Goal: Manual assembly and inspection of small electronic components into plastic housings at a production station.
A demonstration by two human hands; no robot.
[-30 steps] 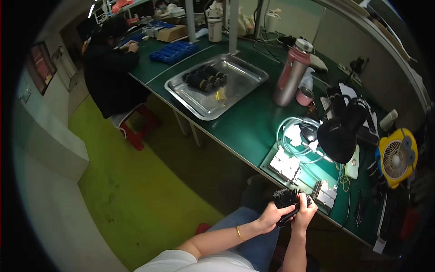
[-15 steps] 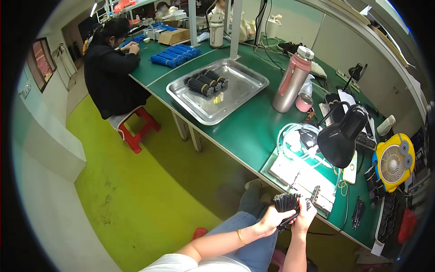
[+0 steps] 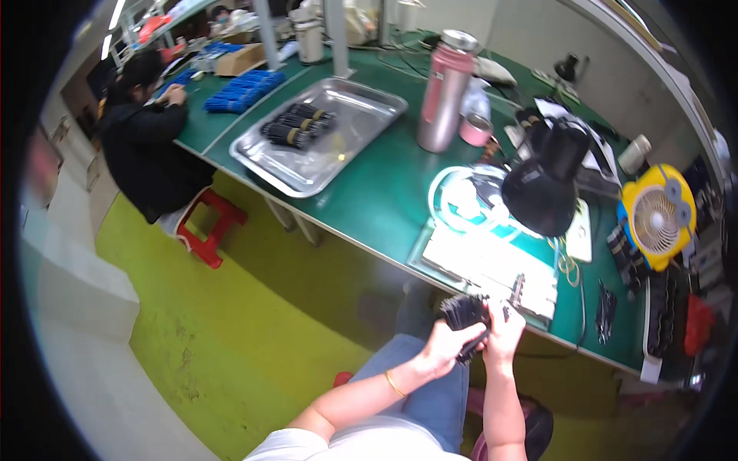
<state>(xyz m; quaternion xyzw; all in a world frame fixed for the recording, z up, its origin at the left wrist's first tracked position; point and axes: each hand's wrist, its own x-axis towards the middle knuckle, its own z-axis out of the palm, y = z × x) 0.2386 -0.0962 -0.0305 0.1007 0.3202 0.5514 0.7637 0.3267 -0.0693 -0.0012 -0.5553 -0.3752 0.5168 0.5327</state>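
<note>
A thick bundle of short black cables is gripped in my left hand, with its cut ends fanned upward. Close against its right side, my right hand is closed, and dark cable shows between its fingers. How many strands the right hand holds is hidden. Both hands are just off the table's front edge, above my lap. Beyond them, a pale metal fixture lies under the black desk lamp, with a small metal clamp-like part at its near right.
A steel tray holds several banded black bundles. Nearby stand a pink flask, a pink cup, coiled clear tubing and a yellow fan. Loose black cables lie at right. Another person sits at far left.
The view has shifted, so the table items sit farther left and higher. Both hands still hold the cables close together, and the bundle has tilted slightly.
</note>
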